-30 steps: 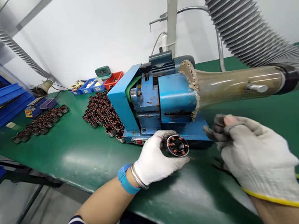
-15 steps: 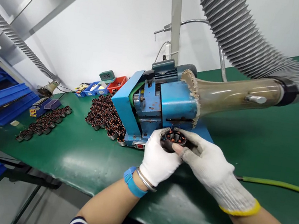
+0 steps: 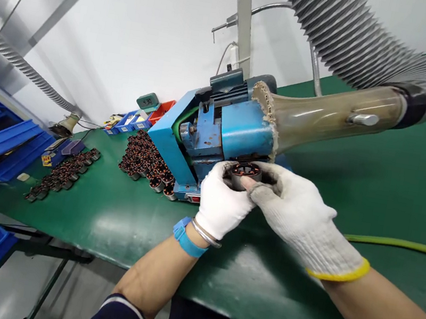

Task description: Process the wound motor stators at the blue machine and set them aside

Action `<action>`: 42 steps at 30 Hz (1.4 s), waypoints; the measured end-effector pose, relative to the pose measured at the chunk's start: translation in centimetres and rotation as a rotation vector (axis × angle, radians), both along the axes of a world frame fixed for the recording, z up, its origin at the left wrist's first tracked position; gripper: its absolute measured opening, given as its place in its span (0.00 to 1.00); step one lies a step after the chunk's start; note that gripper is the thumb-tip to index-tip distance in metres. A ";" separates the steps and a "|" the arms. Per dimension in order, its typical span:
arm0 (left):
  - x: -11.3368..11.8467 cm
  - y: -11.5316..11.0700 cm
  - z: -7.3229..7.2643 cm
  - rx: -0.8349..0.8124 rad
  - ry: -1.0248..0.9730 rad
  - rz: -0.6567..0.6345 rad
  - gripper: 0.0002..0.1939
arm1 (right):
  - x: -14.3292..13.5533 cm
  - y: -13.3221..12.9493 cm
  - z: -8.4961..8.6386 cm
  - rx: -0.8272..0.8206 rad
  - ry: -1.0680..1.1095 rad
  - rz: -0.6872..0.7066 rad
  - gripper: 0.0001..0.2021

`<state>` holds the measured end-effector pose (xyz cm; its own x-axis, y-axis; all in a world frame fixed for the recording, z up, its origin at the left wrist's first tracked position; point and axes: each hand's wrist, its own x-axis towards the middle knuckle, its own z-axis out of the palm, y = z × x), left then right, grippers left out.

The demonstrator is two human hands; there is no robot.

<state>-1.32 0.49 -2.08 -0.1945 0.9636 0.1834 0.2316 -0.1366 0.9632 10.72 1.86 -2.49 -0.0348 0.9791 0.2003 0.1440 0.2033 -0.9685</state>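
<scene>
A dark, ring-shaped motor stator (image 3: pixel 246 171) with copper windings is gripped between my two gloved hands. My left hand (image 3: pixel 224 202), in a white glove, wraps round its left side. On the right side, my right hand (image 3: pixel 294 207) is closed on it, with the bare thumb tip against its front. The stator is at the lower front opening of a blue motor-driven machine (image 3: pixel 243 132); its far edge is hidden under the housing, and I cannot tell whether it touches anything inside.
Rows of similar stators (image 3: pixel 143 156) stand left of the machine, with another group (image 3: pixel 63 173) farther left. A clear suction funnel (image 3: pixel 326 110) joins a grey corrugated hose (image 3: pixel 349 35). Blue crates (image 3: pixel 0 147) stand at the left. A green hose (image 3: pixel 405 245) lies on the green table (image 3: pixel 106 223).
Both hands have brought the stator farther in toward the machine's opening, and it looks more tipped up. The whole view has shifted slightly.
</scene>
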 end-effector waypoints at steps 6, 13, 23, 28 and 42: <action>-0.2 0.4 0.3 0.030 0.087 -0.009 0.25 | 0.0 0.1 0.6 0.026 -0.061 -0.020 0.19; -0.6 -0.2 -0.5 0.073 0.163 -0.016 0.27 | -0.1 -0.7 -1.0 0.047 -0.042 -0.056 0.20; -1.9 -2.7 -3.7 0.230 -0.014 -0.123 0.27 | 3.0 -1.7 -0.9 0.584 -0.217 0.295 0.17; -1.7 -2.7 -3.0 0.193 0.019 -0.171 0.26 | 4.1 -0.9 -0.1 0.386 -0.257 0.239 0.08; -1.6 -3.5 -2.3 0.107 0.236 -0.259 0.23 | 2.0 -0.8 -0.2 -0.232 0.304 -0.142 0.12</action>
